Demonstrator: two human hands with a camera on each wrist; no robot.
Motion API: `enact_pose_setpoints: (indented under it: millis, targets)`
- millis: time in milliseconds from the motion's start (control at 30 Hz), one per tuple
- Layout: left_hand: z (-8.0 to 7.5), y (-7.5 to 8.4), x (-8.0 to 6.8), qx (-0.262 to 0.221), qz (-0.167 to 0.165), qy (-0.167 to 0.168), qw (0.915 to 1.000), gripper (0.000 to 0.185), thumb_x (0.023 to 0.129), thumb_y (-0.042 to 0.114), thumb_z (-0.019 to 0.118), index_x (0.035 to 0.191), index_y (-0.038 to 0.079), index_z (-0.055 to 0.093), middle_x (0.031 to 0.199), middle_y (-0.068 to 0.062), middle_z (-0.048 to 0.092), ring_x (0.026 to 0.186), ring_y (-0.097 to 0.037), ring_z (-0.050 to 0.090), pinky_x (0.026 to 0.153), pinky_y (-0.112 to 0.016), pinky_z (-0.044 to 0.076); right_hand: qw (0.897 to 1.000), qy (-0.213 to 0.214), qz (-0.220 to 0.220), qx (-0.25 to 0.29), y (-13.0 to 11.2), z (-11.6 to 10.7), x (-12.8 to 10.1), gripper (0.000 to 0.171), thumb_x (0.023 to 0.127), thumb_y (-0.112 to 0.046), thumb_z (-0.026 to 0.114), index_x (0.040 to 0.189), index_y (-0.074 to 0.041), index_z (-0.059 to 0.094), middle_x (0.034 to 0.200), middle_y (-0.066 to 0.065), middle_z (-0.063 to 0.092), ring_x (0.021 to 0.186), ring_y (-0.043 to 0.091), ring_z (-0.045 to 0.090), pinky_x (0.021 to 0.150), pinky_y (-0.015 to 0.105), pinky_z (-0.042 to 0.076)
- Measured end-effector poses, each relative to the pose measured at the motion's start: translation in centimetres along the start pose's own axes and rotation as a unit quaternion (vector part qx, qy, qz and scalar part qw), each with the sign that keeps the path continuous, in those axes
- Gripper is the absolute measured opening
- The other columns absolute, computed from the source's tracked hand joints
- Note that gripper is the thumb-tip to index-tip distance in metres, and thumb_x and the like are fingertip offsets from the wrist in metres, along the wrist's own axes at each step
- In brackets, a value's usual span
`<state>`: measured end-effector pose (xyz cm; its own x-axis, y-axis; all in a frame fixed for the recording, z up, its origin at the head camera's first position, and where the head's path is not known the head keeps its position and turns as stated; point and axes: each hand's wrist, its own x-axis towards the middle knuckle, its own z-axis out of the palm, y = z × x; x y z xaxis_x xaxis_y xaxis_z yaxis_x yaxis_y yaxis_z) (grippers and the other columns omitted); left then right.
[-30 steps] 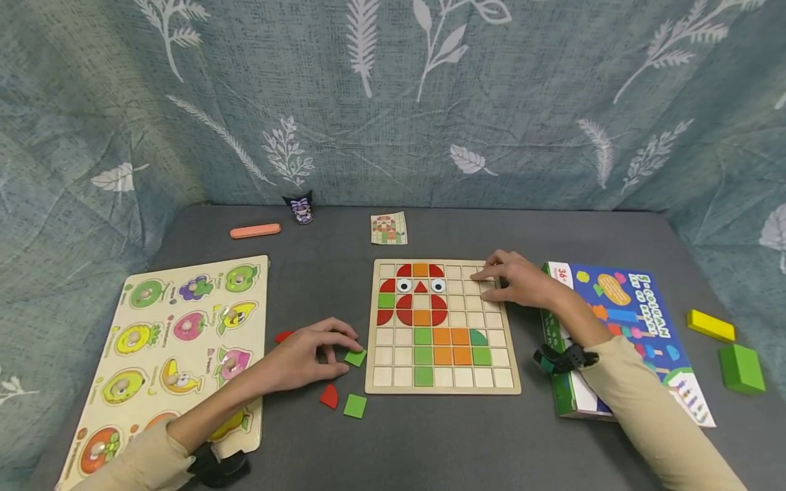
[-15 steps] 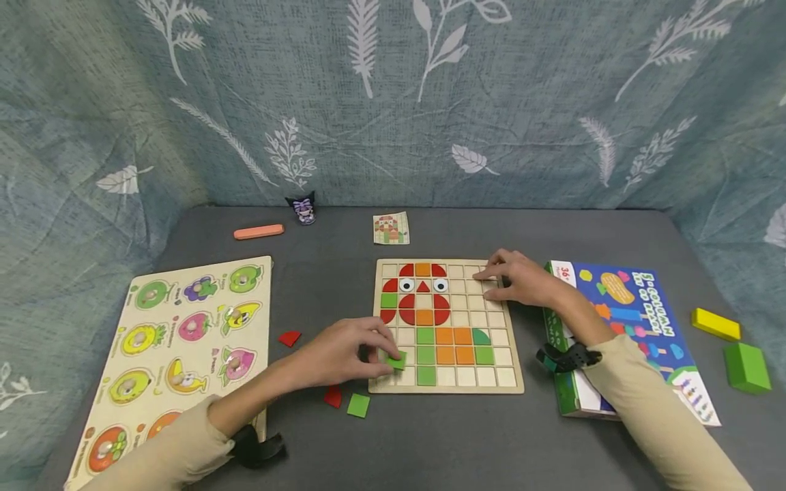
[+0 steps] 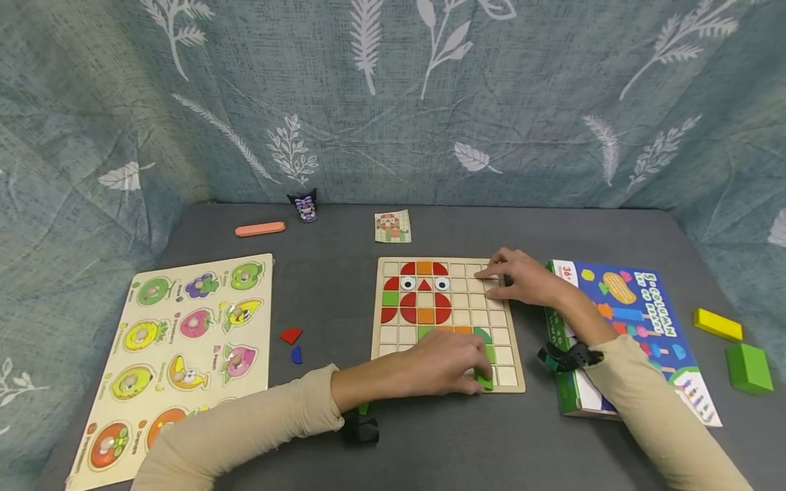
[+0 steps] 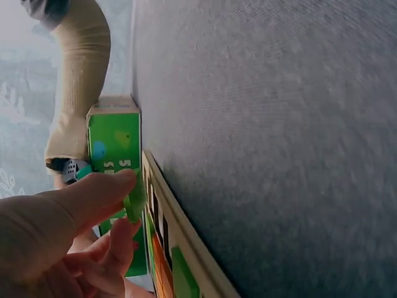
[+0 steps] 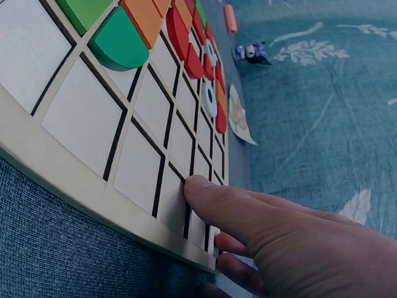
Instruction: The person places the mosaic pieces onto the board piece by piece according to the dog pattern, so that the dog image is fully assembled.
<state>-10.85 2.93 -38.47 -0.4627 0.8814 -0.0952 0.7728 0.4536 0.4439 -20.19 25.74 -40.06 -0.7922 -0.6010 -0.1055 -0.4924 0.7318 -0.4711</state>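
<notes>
Over the near right corner of the grid board (image 3: 448, 389), a green square tile (image 3: 484, 380) is pinched between the thumb and fingers of the left hand (image 3: 447, 361), tilted and held just above the bottom row. From the left wrist view the tile (image 4: 132, 200) is seen edge-on at the fingertips, close beside the board's rim (image 4: 186, 236). The far right part of the board is steadied by the right hand (image 3: 522, 278), laid flat with fingers straight and holding nothing; its fingertip (image 5: 201, 186) is pressed on a bare cell by the edge.

To seat the tile well, it is best levelled first, squared to the black grid lines, then lowered into a single cell so no corner rides on a neighbour. Pressure from the right hand should be kept down so that the board is not shifted. A red piece (image 3: 291, 335) and a blue piece (image 3: 296, 354) lie apart on the table (image 3: 331, 300) to the left.
</notes>
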Motion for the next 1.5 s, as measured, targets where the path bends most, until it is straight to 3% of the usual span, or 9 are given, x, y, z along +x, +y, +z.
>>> enact_pose_setpoints:
  millis: [433, 1167, 1300, 1400, 1500]
  targets:
    - [1.2, 0.6, 0.6, 0.049, 0.002, 0.028, 0.9984, 0.016, 0.087, 0.031, 0.073, 0.102, 0.027, 0.076, 0.093, 0.008, 0.062, 0.068, 0.0, 0.053, 0.05, -0.013, 0.034, 1.0, 0.003, 0.002, -0.001, -0.2, 0.0, -0.1, 0.039, 0.088, -0.019, 0.071, 0.125, -0.008, 0.066, 0.119, 0.018, 0.055, 0.095, 0.026, 0.047, 0.076, 0.037, 0.037]
    - [1.3, 1.2, 0.6, 0.128, 0.014, 0.047, 0.9906, 0.01, 0.089, 0.032, 0.07, 0.095, 0.028, 0.077, 0.092, 0.008, 0.06, 0.068, -0.002, 0.051, 0.045, -0.014, 0.03, 1.0, 0.008, -0.004, -0.007, -0.1, -0.1, 0.1, 0.038, 0.087, -0.016, 0.071, 0.124, -0.006, 0.067, 0.119, 0.02, 0.055, 0.094, 0.027, 0.048, 0.075, 0.037, 0.037]
    - [1.2, 1.0, -0.6, 0.128, 0.007, 0.043, 0.9908, 0.012, 0.09, 0.037, 0.068, 0.096, 0.029, 0.075, 0.092, 0.008, 0.057, 0.066, -0.002, 0.047, 0.043, -0.015, 0.029, 1.0, 0.002, -0.005, 0.001, -0.2, 0.1, 0.1, 0.038, 0.088, -0.018, 0.071, 0.124, -0.006, 0.066, 0.12, 0.02, 0.054, 0.094, 0.027, 0.047, 0.075, 0.037, 0.036]
    - [0.8, 0.5, -2.6, 0.085, -0.016, 0.043, 0.9953, 0.018, 0.092, 0.036, 0.065, 0.105, 0.027, 0.074, 0.099, 0.008, 0.059, 0.068, 0.0, 0.049, 0.044, -0.015, 0.03, 1.0, -0.003, -0.002, 0.002, -0.2, 0.2, 0.1, 0.038, 0.089, -0.018, 0.07, 0.125, -0.007, 0.066, 0.12, 0.02, 0.054, 0.094, 0.027, 0.047, 0.076, 0.037, 0.036]
    - [0.4, -0.8, -5.3, 0.034, -0.044, 0.065, 0.9963, 0.022, 0.093, 0.033, 0.065, 0.111, 0.024, 0.073, 0.103, 0.007, 0.061, 0.07, 0.0, 0.052, 0.046, -0.014, 0.032, 1.0, -0.001, 0.001, 0.0, -0.2, 0.1, 0.1, 0.038, 0.088, -0.017, 0.071, 0.124, -0.006, 0.066, 0.12, 0.02, 0.054, 0.093, 0.026, 0.046, 0.075, 0.036, 0.036]
